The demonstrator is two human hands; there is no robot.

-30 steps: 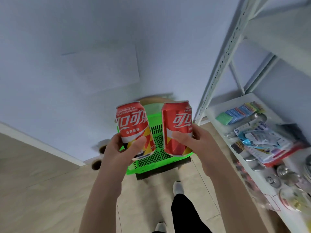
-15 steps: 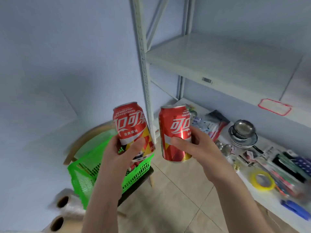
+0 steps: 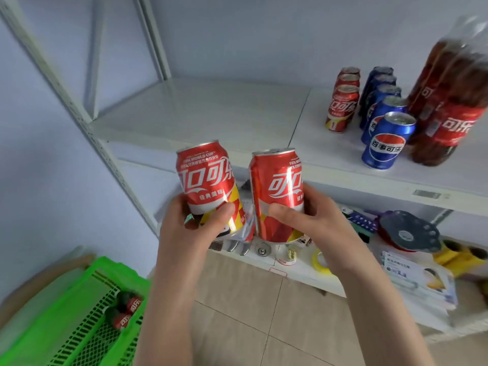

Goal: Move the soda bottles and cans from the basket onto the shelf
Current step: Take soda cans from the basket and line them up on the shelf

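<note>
The left red can at frame centre reads "FIFA WORLD CUP" along its top, with the white Coca-Cola script 可口可乐 below and small 经典美味 under that. The right red can beside it shows 可口 of the same script and a vertical line beginning "FIFA". At upper right, the front blue can bears the Pepsi globe with 百事可乐. The third red can carries the Coca-Cola script, and the big bottle has a red label reading 可乐. At lower left, the small bottles show blurred white script.

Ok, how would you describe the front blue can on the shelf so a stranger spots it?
Find the white shelf with drinks standing at its right end. Between the row of red cans and the tall cola bottles runs a row of blue cans. Yours is the front blue can, nearest the shelf edge, the only one showing its whole round logo.
</note>
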